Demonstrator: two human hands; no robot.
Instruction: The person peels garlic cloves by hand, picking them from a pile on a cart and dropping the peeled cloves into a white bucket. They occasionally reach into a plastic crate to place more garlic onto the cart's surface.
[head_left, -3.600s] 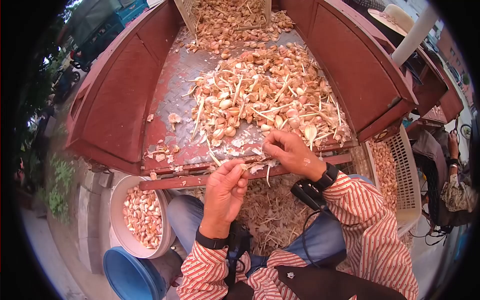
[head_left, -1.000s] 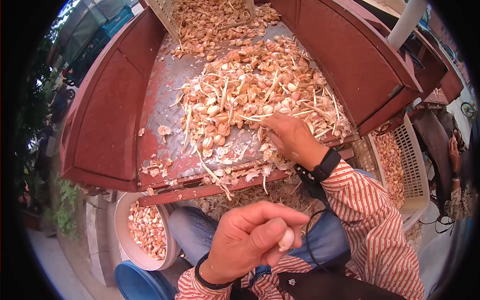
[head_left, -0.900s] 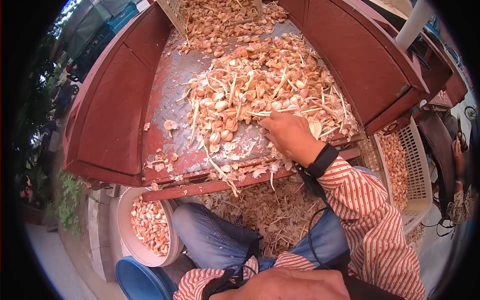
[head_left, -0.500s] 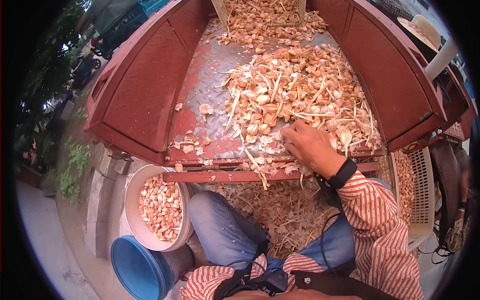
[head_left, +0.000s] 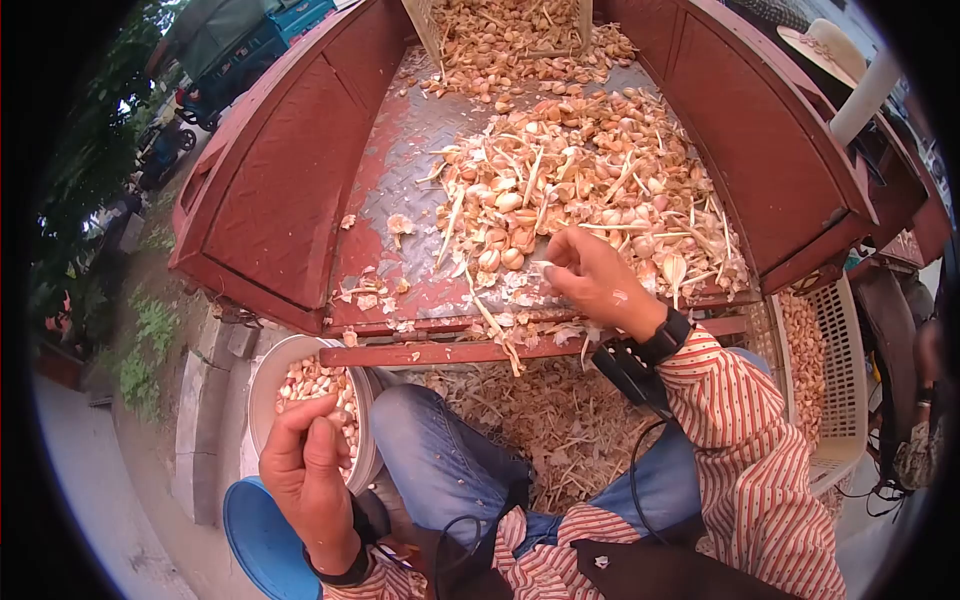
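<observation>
My right hand is closed in a pinch above the metal bed's front part, beside a heap of garlic with cloves, dry stalks and papery skins. Something small and pale shows at its fingertips, too small to name. My left hand is raised in front of the white bucket, its fingers curled toward the thumb. What it holds, if anything, I cannot make out. Peeled-looking garlic cloves fill part of the bucket, partly hidden by the left hand.
Red side panels flank the bed, with a red bar along its front. A blue bucket lies tilted at lower left. On the right stands a plastic crate of cloves. Husks cover the ground between my knees.
My left hand has come into view in front of the white bucket. My right hand has lifted slightly from the bed and shifted a little left in view, which has also tilted slightly.
</observation>
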